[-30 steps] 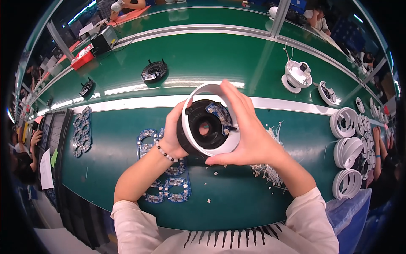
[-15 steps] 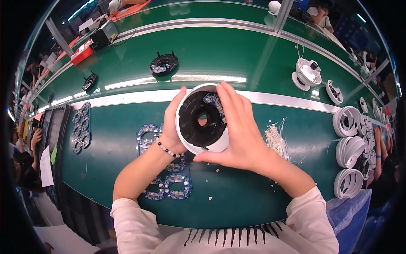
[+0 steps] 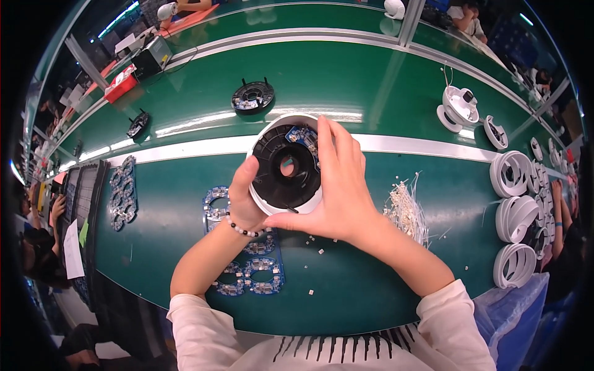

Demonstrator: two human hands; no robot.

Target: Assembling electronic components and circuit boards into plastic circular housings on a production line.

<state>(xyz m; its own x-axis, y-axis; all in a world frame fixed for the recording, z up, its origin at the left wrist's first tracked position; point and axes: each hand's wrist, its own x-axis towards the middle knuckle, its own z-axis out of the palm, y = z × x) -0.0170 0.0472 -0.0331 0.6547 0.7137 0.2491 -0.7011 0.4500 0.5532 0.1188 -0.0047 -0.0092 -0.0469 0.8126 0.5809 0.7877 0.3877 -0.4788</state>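
Between my two hands is a round white plastic housing (image 3: 263, 143), its open side facing me. Inside it sits a black ring-shaped insert (image 3: 270, 176) with a hole in the middle and a blue circuit board (image 3: 301, 137) along its upper right. My left hand (image 3: 246, 198) grips the left side, thumb on the rim, its other fingers hidden behind. The right hand (image 3: 340, 182) wraps the right side, fingers along the top and thumb beneath. Under the left forearm, a panel of blue circuit boards (image 3: 263, 272) lies on the green bench.
A heap of white cable connectors (image 3: 405, 213) lies right of my hands. White rings (image 3: 513, 222) stand at the right edge. Beyond the metal rail are a black ring part (image 3: 252, 97) and a white camera-like housing (image 3: 459, 106). Another board panel (image 3: 122, 193) lies left, beside black trays (image 3: 83, 185).
The white housing has shifted slightly left in my hands and turned a little. My left thumb now shows on the rim. Both hands keep their hold.
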